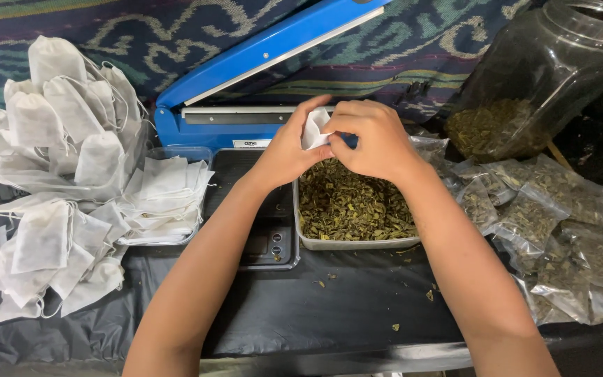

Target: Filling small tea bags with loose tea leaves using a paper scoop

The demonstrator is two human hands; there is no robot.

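Left hand (pixel 286 150) and right hand (pixel 375 138) grasp a small white filter bag (pixel 313 128), apparently unfilled, above the rectangular tray of dried green leaves (pixel 352 207); a heap of plump white drawstring bags (pixel 64 139) lies left of that tray, flat empty bags (pixel 165 192) remaining.

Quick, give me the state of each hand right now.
Left hand: closed, pinching the small white filter bag.
Right hand: closed on the same bag, above the tray of dried leaves.

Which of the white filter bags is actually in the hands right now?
The small white bag pinched between the left hand and right hand, above the tray of dried leaves. All other white bags lie in piles at far left, untouched.
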